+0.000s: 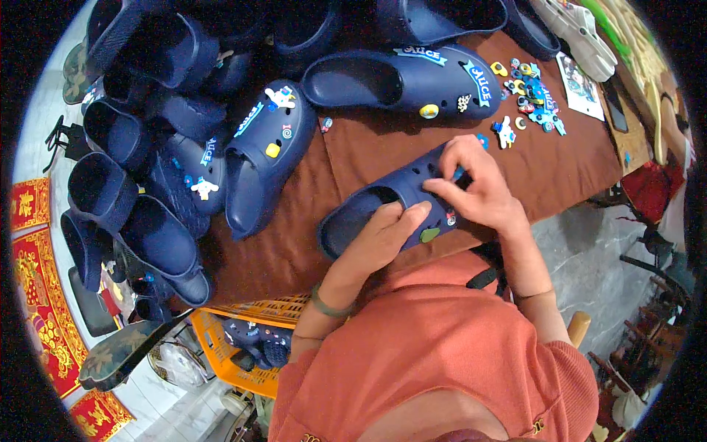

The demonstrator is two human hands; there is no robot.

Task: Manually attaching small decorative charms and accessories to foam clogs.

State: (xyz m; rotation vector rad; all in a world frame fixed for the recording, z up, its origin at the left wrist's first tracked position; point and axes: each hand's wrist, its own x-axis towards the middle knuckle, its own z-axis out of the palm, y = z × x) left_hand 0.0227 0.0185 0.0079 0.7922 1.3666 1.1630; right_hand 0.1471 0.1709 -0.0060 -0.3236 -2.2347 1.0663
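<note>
On the cloth in front of me lies a navy blue clog (350, 221), its toe toward the upper right. My left hand (381, 237) grips its near side at the strap, thumb on top, other fingers hidden. Over the toe, my right hand (477, 186) is closed in a pinch, with a small blue shoe charm (459, 174) partly showing between thumb and fingers. Whether that charm sits in a hole is hidden. A green charm (429, 234) and a small pale-and-red charm (451, 218) sit on the clog's near side.
Decorated navy clogs lie beyond (361, 79) and to the left (258, 166). More clogs (158, 236) heap up at the far left. Loose charms (530, 96), a printed card (580, 87) and a phone (615, 109) lie at the right on the brown cloth (582, 173). An orange basket (213, 346) stands below the left edge.
</note>
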